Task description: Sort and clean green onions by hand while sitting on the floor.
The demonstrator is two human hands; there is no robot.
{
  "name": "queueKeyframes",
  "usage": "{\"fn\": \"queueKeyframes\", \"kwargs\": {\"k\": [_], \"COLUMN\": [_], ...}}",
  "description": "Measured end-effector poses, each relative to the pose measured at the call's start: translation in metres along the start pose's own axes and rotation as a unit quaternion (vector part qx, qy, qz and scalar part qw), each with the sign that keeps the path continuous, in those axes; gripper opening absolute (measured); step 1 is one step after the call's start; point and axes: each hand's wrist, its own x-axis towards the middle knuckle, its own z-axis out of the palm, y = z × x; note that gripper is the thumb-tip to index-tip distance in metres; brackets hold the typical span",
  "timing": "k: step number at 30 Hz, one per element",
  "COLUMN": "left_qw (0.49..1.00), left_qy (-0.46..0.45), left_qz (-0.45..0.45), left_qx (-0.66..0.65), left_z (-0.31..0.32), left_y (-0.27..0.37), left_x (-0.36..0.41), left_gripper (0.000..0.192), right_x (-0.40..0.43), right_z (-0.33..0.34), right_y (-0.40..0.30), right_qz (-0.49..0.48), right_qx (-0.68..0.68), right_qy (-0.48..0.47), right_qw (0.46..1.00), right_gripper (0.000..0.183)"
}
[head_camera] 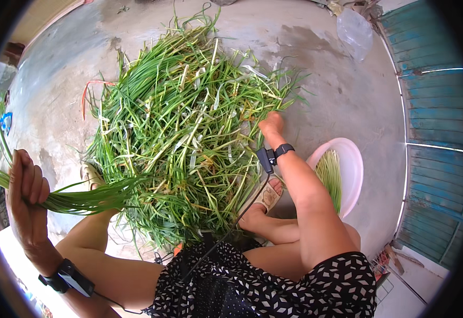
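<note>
My left hand (28,183) is raised at the left, closed around a bundle of long green leafy stalks (92,196), whose leaf ends point right over the pile. One pale stalk rises above that hand. A large heap of tangled green and yellowed stalks (191,119) covers the floor before me. At the heap's right edge is my right hand (272,124); its fingers are turned away, and whether they hold a stalk cannot be told. To the right, a pink plastic basin (353,175) holds a neat bundle of pale-ended stalks (331,179), partly behind my right forearm.
Sandalled feet stand beside the heap, one sandal (269,194) at its lower right. A clear plastic bag (355,31) lies at the upper right, near a blue-green slatted door (434,159). A red strip (92,89) lies left of the heap. A cable runs from my right wrist strap.
</note>
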Motion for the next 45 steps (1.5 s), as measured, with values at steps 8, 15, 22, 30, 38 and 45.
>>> {"fn": "queueKeyframes", "kwargs": {"k": [8, 15, 22, 30, 38, 45], "left_qw": [1.0, 1.0, 0.997, 0.99, 0.979, 0.963], "left_qy": [0.002, 0.022, -0.005, -0.094, -0.146, -0.203], "left_qz": [-0.002, 0.009, 0.039, 0.028, 0.051, 0.075], "left_qx": [-0.014, -0.008, -0.06, -0.102, -0.134, -0.161], "left_z": [0.008, 0.012, -0.012, -0.039, -0.032, -0.026], "left_y": [-0.003, 0.004, 0.013, 0.007, 0.014, 0.016], "left_x": [0.003, -0.013, -0.035, -0.056, -0.072, -0.068], "left_gripper": [0.02, 0.021, 0.019, 0.021, 0.023, 0.024], "right_x": [0.01, 0.024, -0.003, -0.09, -0.186, -0.263], "right_z": [0.071, 0.104, 0.045, -0.034, -0.134, -0.204], "right_y": [-0.056, -0.066, -0.048, -0.081, -0.141, -0.163], "right_qz": [0.064, 0.072, -0.08, -0.233, -0.421, -0.56], "right_qx": [0.33, 0.295, 0.467, 0.547, 0.539, 0.489], "right_qy": [0.147, 0.156, 0.044, 0.061, 0.084, 0.146], "right_qw": [0.93, 0.94, 0.88, 0.802, 0.725, 0.653], "right_gripper": [0.071, 0.059, 0.057, 0.04, 0.045, 0.046]}}
